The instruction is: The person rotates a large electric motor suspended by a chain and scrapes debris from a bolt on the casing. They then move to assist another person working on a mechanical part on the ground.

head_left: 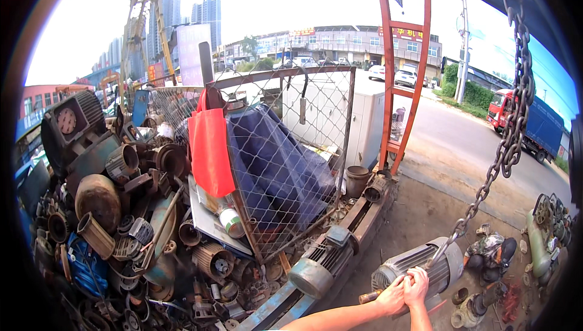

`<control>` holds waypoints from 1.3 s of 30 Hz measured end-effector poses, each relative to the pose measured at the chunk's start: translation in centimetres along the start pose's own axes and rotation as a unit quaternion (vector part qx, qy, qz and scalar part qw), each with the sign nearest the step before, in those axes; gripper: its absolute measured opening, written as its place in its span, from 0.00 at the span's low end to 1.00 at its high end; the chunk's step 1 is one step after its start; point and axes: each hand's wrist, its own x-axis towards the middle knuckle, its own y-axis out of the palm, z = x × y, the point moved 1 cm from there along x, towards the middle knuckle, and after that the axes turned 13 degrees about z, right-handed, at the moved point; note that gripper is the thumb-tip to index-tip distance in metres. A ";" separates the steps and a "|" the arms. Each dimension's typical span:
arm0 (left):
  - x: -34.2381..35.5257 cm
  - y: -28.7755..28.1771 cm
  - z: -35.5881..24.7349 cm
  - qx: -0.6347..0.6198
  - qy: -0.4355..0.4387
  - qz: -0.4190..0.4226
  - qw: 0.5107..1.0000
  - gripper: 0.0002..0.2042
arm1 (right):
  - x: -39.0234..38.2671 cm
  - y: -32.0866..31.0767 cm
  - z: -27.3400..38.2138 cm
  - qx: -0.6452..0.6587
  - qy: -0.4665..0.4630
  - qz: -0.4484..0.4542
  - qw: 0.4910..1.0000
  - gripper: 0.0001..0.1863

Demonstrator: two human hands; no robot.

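Note:
A grey finned electric motor (446, 263) hangs at the lower right from a heavy steel chain (507, 143), whose lower end meets its top side. My left hand (390, 296) and my right hand (416, 285) lie close together against the motor's near side, fingers curled; their exact grip is partly hidden. A short brown rod end (369, 296) juts out just left of my left hand. To the left, a second motor with a blue-grey end (313, 275) rests on a metal rail (273, 313).
Scrap motors and castings (100, 200) are heaped at left. A wire mesh panel (291, 167) carries a red bag (210, 149). An orange steel frame (405, 64) stands ahead. One person (492, 252) crouches at right by motor parts (470, 313). A truck (540, 128) is on the road.

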 end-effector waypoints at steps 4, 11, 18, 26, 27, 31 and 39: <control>0.2 0.8 0.1 0.014 0.002 -0.004 1.000 0.37 | -0.1 -0.1 0.1 -0.002 -0.006 0.001 1.000 0.11; 0.4 1.0 0.1 0.008 -0.009 0.001 1.000 0.40 | 0.0 -0.1 0.2 0.002 -0.005 0.003 1.000 0.11; 0.3 0.7 0.2 0.020 0.003 0.008 1.000 0.36 | -0.1 0.0 -0.4 0.002 -0.002 0.011 1.000 0.13; 1.0 1.9 0.4 0.024 -0.002 -0.011 1.000 0.39 | 0.0 0.0 -0.6 0.001 -0.001 0.013 1.000 0.13; 0.9 1.5 0.3 0.022 0.000 -0.004 1.000 0.37 | -0.1 -0.1 -0.7 -0.001 0.001 0.014 1.000 0.13; 1.5 2.9 0.6 0.031 0.000 -0.030 0.999 0.40 | 0.0 -0.1 -0.5 0.002 0.002 0.013 1.000 0.13; 2.3 4.7 1.0 0.049 0.008 -0.053 0.997 0.40 | 0.0 -0.2 -0.6 -0.001 0.000 0.010 1.000 0.13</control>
